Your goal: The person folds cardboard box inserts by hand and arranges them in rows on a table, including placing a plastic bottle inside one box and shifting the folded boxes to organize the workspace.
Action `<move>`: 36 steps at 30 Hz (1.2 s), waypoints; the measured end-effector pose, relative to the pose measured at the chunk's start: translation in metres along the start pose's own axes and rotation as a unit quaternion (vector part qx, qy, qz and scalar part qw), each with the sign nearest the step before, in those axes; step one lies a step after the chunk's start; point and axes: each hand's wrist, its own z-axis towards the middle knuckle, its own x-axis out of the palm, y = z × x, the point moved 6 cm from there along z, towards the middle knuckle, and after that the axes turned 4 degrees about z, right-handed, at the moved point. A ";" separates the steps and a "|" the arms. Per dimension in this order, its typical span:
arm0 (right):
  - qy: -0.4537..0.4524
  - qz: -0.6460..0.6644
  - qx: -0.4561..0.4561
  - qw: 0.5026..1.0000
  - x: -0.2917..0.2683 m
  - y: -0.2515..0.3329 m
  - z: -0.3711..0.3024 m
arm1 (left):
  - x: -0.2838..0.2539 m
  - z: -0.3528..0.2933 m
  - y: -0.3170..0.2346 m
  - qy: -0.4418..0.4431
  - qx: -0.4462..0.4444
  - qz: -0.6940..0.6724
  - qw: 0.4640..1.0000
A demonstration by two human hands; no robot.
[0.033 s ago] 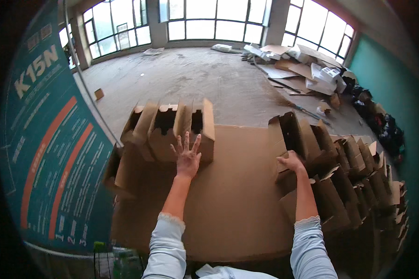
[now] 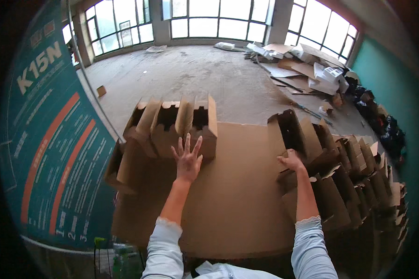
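With its fingers spread, my left hand (image 2: 189, 160) lies open against the front of a group of standing open-topped cardboard boxes (image 2: 165, 142) at the left. A further cardboard box (image 2: 128, 163) stands nearer, at their left. My right hand (image 2: 292, 161) is closed on the near left edge of a tall open cardboard box (image 2: 285, 139), the leftmost of the right-hand group. Part of its grip is hidden behind the hand. Beneath both groups spreads a flat brown cardboard surface (image 2: 239, 200), bare between my arms.
Many more open cardboard boxes (image 2: 358, 186) crowd the right side in rows. A green printed banner (image 2: 56, 153) rises close by on the left. Beyond lie a grey floor (image 2: 181, 69), a heap of cardboard and white foam (image 2: 307, 69), and black bags (image 2: 391, 130) along the green wall.
The whole view has shifted slightly. Both hands keep the same places on the boxes, the left spread and the right closed.
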 end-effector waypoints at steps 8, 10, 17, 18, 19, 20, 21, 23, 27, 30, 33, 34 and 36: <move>0.191 -0.047 -0.313 0.929 0.071 0.155 -0.154 | -0.165 -0.288 0.124 -0.105 -0.275 -0.079 0.952; 0.226 0.009 -0.381 0.897 0.095 0.156 -0.190 | -0.177 -0.392 0.184 -0.130 -0.408 -0.069 0.901; 0.322 -0.031 -0.436 0.840 0.119 0.243 -0.298 | -0.093 -0.761 0.309 0.165 -0.592 0.089 0.784; 0.331 -0.050 -0.433 0.837 0.122 0.243 -0.304 | -0.076 -0.781 0.303 0.225 -0.600 0.077 0.764; 0.326 -0.082 -0.428 0.839 0.123 0.238 -0.309 | -0.061 -0.796 0.298 0.268 -0.606 0.063 0.747; 0.323 -0.102 -0.425 0.839 0.125 0.241 -0.309 | -0.054 -0.814 0.289 0.295 -0.616 0.055 0.728; 0.313 -0.127 -0.403 0.850 0.119 0.239 -0.309 | -0.037 -0.812 0.288 0.314 -0.613 0.041 0.724; 0.268 -0.127 -0.407 0.864 0.114 0.242 -0.309 | -0.023 -0.808 0.285 0.322 -0.615 0.023 0.719; 0.243 -0.177 -0.391 0.870 0.120 0.243 -0.301 | -0.007 -0.783 0.291 0.324 -0.607 -0.005 0.726; 0.239 -0.169 -0.369 0.882 0.124 0.243 -0.301 | 0.001 -0.770 0.293 0.327 -0.604 -0.022 0.726; 0.214 -0.170 -0.391 0.879 0.120 0.245 -0.306 | 0.013 -0.766 0.284 0.338 -0.604 -0.045 0.720; 0.208 -0.161 -0.388 0.883 0.120 0.246 -0.307 | 0.015 -0.765 0.284 0.341 -0.602 -0.050 0.720; 0.194 -0.145 -0.384 0.891 0.118 0.246 -0.310 | 0.022 -0.764 0.275 0.347 -0.601 -0.065 0.717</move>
